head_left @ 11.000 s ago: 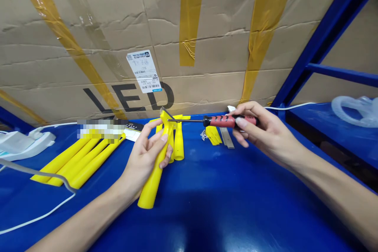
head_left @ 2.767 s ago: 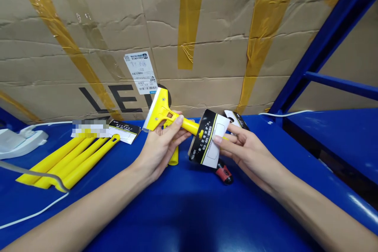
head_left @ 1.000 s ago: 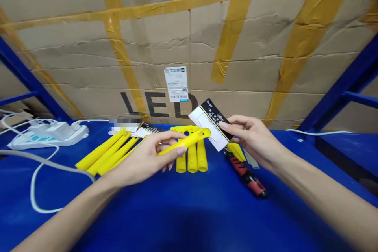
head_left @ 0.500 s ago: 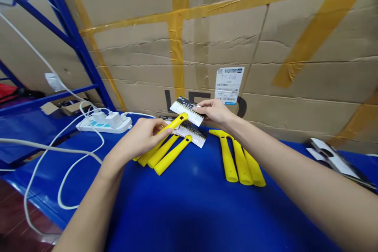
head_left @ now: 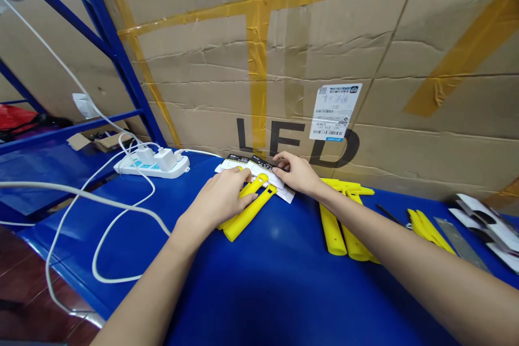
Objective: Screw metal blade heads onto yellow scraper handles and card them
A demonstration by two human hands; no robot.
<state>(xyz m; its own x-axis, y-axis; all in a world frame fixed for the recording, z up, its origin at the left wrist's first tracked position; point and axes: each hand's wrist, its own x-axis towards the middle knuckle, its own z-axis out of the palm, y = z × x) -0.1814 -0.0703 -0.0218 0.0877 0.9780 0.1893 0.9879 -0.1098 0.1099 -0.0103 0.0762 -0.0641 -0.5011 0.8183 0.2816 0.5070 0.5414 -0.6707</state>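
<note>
Two yellow handles (head_left: 249, 217) lie slanting side by side near the back edge of the blue worktop (head_left: 259, 292), left of its middle, their slotted ends over printed cards (head_left: 233, 162) and their wide ends toward the front edge; my left hand (head_left: 223, 197) is closed on the farther handle, thumb and fingers either side of it, and hides much of it; my right hand (head_left: 298, 173) rests with bent fingers at the right end of a black-and-white card (head_left: 259, 166), thumb touching it, though I cannot tell whether I pinch it; a white power strip (head_left: 162, 165) sits farther left near the back edge, and cables (head_left: 81, 191) trail toward the left edge; right of my right hand lie yellow scrapers (head_left: 332, 232), partly behind my forearm; farther along toward the right edge are small yellow pieces (head_left: 430, 230), a grey metal strip (head_left: 462, 243) and bent cards (head_left: 486, 224); a cardboard box (head_left: 203, 81) marked LED stands behind the back edge.
</note>
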